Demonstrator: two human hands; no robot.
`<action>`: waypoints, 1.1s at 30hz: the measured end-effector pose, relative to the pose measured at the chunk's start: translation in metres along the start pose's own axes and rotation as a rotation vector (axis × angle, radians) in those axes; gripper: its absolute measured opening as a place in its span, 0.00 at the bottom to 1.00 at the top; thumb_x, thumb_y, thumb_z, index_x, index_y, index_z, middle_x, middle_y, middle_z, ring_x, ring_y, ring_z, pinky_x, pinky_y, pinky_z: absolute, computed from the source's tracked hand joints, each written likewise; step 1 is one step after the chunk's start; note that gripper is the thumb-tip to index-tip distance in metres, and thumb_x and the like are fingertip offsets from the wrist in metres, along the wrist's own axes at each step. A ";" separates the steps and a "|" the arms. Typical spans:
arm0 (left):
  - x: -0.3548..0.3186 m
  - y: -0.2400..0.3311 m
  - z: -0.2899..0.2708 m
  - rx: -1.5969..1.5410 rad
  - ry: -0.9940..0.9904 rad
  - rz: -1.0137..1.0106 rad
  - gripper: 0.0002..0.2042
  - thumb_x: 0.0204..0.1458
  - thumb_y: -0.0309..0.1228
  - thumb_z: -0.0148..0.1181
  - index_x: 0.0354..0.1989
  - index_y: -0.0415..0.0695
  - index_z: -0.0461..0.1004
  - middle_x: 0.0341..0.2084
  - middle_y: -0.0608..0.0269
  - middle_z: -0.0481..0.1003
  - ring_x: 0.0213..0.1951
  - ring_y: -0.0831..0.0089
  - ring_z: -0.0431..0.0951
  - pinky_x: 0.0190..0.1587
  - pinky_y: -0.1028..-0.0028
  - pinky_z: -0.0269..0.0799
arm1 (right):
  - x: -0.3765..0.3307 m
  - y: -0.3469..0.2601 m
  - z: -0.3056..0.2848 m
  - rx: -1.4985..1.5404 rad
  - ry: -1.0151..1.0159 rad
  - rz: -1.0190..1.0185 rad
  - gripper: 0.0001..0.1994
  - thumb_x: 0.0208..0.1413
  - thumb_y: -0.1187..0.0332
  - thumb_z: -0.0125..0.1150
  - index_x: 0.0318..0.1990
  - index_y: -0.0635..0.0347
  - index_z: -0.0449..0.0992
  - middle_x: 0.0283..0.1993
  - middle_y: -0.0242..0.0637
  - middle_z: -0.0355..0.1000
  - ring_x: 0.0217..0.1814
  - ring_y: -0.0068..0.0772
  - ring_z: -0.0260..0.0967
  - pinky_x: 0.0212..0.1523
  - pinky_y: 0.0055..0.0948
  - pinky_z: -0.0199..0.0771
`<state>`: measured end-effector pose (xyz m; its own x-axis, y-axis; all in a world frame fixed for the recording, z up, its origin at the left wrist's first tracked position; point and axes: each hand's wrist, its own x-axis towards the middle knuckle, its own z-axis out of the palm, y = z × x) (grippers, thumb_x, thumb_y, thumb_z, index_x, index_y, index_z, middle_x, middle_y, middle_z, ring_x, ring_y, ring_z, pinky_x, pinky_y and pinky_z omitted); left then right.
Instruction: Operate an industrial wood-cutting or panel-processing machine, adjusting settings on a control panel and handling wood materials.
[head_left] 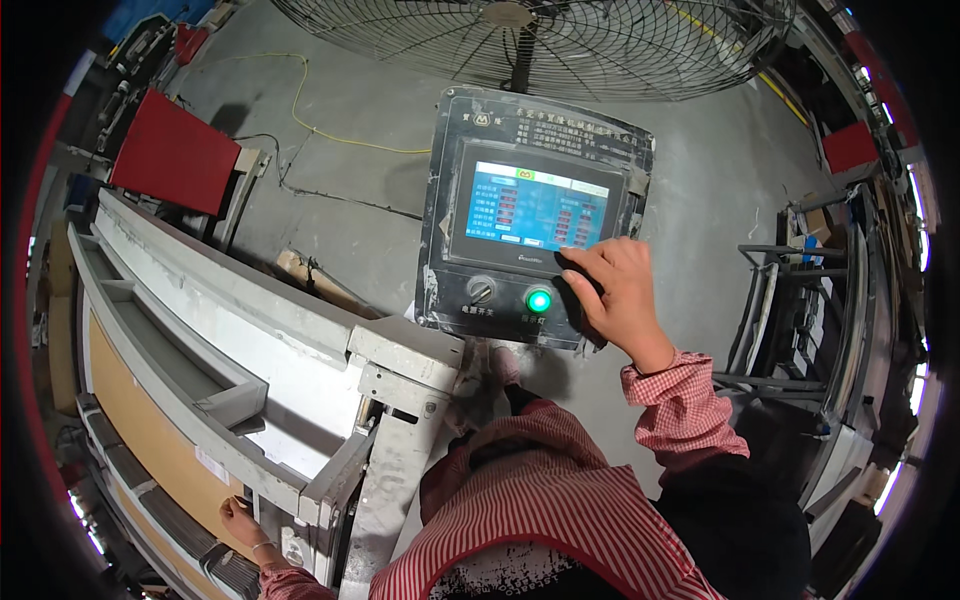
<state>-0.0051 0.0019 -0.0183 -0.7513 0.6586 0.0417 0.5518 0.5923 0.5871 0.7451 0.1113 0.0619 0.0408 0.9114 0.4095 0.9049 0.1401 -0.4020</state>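
Head view, looking down, and I start at my right hand point(622, 290): it rests on the lower right corner of the control panel point(535, 215), fingers curled and bunched, the fingertips point(572, 262) pressed at the bottom right edge of the blue touchscreen point(535, 203). It grasps nothing that I can see; the fingers are bent inward against the panel face rather than wrapped round anything. Just left of that hand glows a round green button point(539, 300), and left again sits a key switch point(481, 290), both on the dark strip below the screen. My right sleeve point(680, 400) is red-and-white check, pushed up at the wrist.

My left hand point(240, 520) is far down at the lower left, well apart from the panel. It lies against the tan board point(150, 430) on the machine's side, beside the grey metal frame point(260, 350). Its fingers are partly hidden by the frame, so I cannot tell how far they are closed or whether they hold anything.

Further out, a large wire-guarded fan point(535, 40) stands behind the panel on the concrete floor point(380, 110). A yellow cable point(300, 100) trails across that floor, and a red box point(172, 155) sits at the upper left. Dark metal racks point(800, 290) stand at the right.
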 end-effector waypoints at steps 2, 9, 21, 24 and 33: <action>0.001 0.001 0.000 0.004 -0.005 0.008 0.09 0.56 0.31 0.52 0.30 0.37 0.71 0.20 0.66 0.68 0.22 0.78 0.64 0.27 0.76 0.60 | 0.002 -0.001 0.002 0.014 -0.019 -0.023 0.07 0.49 0.71 0.62 0.38 0.54 0.79 0.29 0.31 0.67 0.35 0.35 0.63 0.41 0.34 0.56; 0.008 -0.010 -0.001 -0.109 -0.043 -0.041 0.10 0.57 0.32 0.52 0.29 0.38 0.70 0.20 0.67 0.69 0.22 0.79 0.64 0.25 0.77 0.60 | 0.002 0.014 0.001 -0.006 0.111 0.028 0.05 0.50 0.71 0.59 0.35 0.56 0.79 0.28 0.32 0.67 0.34 0.37 0.63 0.40 0.35 0.55; 0.009 -0.010 0.000 -0.073 -0.027 -0.032 0.09 0.57 0.31 0.52 0.29 0.37 0.70 0.20 0.66 0.69 0.22 0.79 0.64 0.25 0.78 0.60 | -0.010 0.017 -0.002 -0.036 0.061 0.032 0.06 0.47 0.72 0.62 0.35 0.54 0.79 0.27 0.30 0.66 0.32 0.33 0.62 0.38 0.32 0.55; 0.008 -0.011 -0.001 -0.086 -0.036 -0.013 0.09 0.57 0.31 0.51 0.29 0.37 0.70 0.20 0.66 0.70 0.22 0.79 0.65 0.25 0.78 0.60 | -0.011 0.016 -0.002 -0.045 0.067 0.032 0.06 0.47 0.72 0.62 0.35 0.54 0.79 0.26 0.30 0.66 0.32 0.33 0.62 0.38 0.32 0.55; 0.006 -0.007 -0.002 -0.045 -0.024 -0.017 0.09 0.57 0.31 0.52 0.29 0.38 0.70 0.20 0.67 0.69 0.22 0.80 0.64 0.25 0.78 0.60 | -0.008 0.013 -0.004 -0.026 0.056 -0.032 0.06 0.48 0.72 0.62 0.35 0.54 0.79 0.27 0.30 0.66 0.32 0.34 0.62 0.37 0.33 0.56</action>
<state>-0.0137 0.0012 -0.0205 -0.7514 0.6597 0.0123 0.5217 0.5826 0.6233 0.7580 0.1038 0.0568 0.0343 0.8833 0.4675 0.9168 0.1584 -0.3665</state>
